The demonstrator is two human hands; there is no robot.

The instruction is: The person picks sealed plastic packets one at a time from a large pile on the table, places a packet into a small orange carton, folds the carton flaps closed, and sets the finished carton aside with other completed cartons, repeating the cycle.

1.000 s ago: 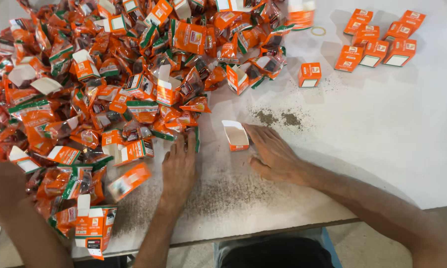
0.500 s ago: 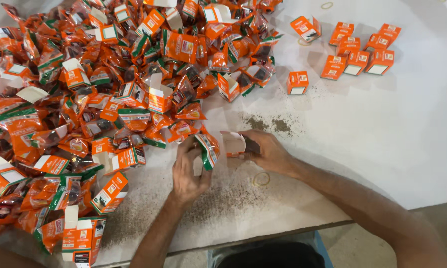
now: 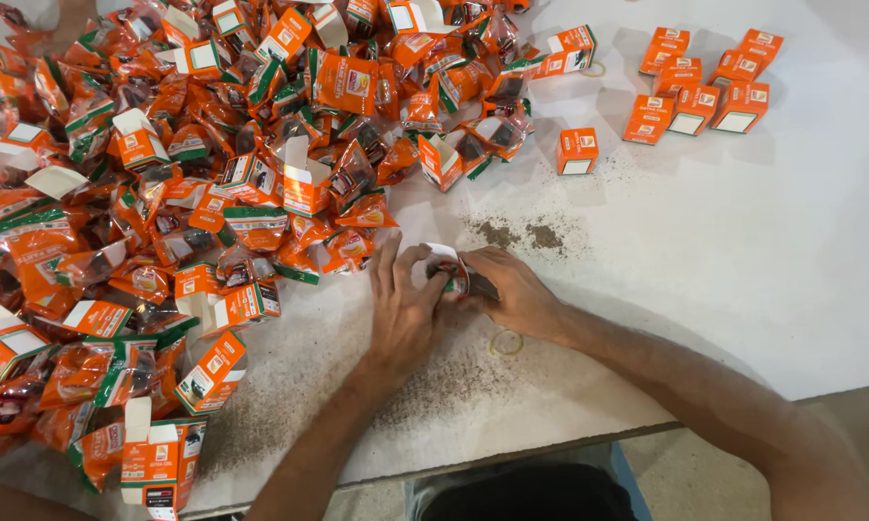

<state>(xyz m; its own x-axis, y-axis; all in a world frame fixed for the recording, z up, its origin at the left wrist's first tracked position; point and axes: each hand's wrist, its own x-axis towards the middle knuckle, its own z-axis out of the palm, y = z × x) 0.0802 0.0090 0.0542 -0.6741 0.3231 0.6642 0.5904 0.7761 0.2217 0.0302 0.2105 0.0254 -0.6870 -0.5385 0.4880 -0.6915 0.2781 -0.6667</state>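
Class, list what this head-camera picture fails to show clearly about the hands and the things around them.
- Small box between left hand and right hand: mostly hidden by fingers.
- Heap of orange packets: cut off by left and top edges.
- Dark crumbs: too small to identify.
- Rubber band: partly hidden under right wrist.

Bright, even light — perhaps edge-warped

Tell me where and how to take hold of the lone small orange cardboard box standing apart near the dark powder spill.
Grip the lone small orange cardboard box across its left and right side faces, coming straight down from above. It sits closed and apart on the white table, with bare surface on both sides for the fingers; the heap of orange packets lies further left, so a top approach seems likely to disturb nothing.
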